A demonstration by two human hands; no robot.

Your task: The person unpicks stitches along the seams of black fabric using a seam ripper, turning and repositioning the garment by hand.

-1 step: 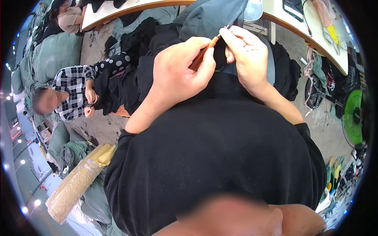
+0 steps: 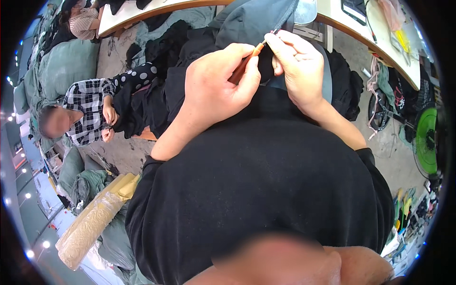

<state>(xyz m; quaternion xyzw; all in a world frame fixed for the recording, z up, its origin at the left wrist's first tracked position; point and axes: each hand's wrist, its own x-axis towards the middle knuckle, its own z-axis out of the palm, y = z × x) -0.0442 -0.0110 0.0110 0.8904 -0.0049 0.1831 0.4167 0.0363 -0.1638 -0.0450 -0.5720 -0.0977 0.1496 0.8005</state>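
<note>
Almost nothing has moved since the earlier frame: your two hands are in nearly the same place and pose, with at most a tiny shift. Your left hand (image 2: 216, 80) is closed around an orange-handled tool (image 2: 258, 49), thumb and forefinger pressing near its front end. The tool slants up and to the right, and its thin metal tip reaches your right hand (image 2: 304, 66). That hand has thumb and forefinger pinched together at the lower end of a dark toothed strip (image 2: 286, 18), which looks like a zipper; your fingertips hide exactly how the tip meets it. The strip runs up along a dark grey garment (image 2: 242, 21) spread beyond your hands.

Ahead of you to the right, the bench (image 2: 327, 8) carries a dark phone-like device (image 2: 354, 12) and a grey metal dish (image 2: 305, 13) near its edge. Black cloth (image 2: 344, 85) is heaped just beyond your right wrist, and a green fan (image 2: 426, 141) stands farther right. On your left, a co-worker in a checked shirt (image 2: 85, 107) has both hands at some dark cloth. Big grey-green bundles (image 2: 69, 66) are piled beyond that person, and a pale yellow wrapped roll (image 2: 90, 223) lies aslant near your left elbow.
</note>
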